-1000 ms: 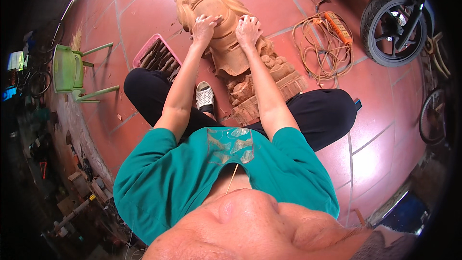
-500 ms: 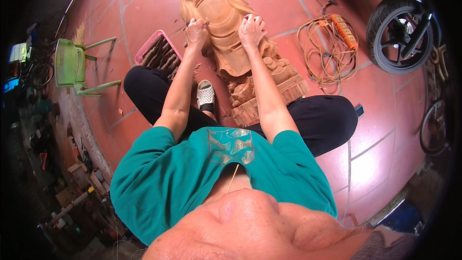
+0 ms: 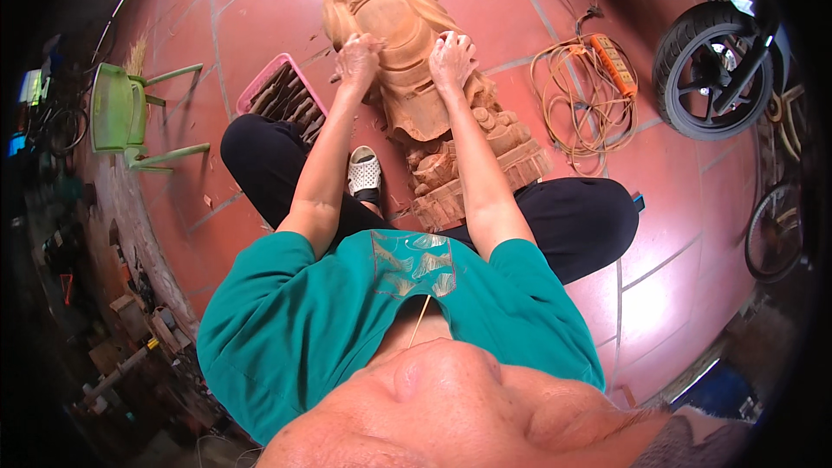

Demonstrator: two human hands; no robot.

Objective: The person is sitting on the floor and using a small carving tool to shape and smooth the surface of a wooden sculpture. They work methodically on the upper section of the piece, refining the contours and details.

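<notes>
A carved wooden statue (image 3: 394, 22) lies on its back in front of me, its rough-cut base nearest my legs. At its left side my left hand (image 3: 357, 61) is closed around a slim carving tool (image 3: 334, 78); only a short end of it sticks out beside the palm, and its working tip is hidden. My right hand (image 3: 451, 61) presses on the statue's right edge, fingers curled over the wood. Just left of my left forearm, a pink basket (image 3: 282, 59) holds several long, dark tools.
A green plastic chair (image 3: 117, 108) stands at the left. To the right, an orange power strip (image 3: 614, 65) lies with its coiled cord (image 3: 555, 91), near a motorbike wheel (image 3: 715, 65). My sandalled foot (image 3: 365, 175) is beside the statue's base. Wood chips dot the red tiles.
My left hand has turned slightly, with its fingers now reaching further over the statue. My right hand stays on the statue's edge. The whole view has shifted a little.
</notes>
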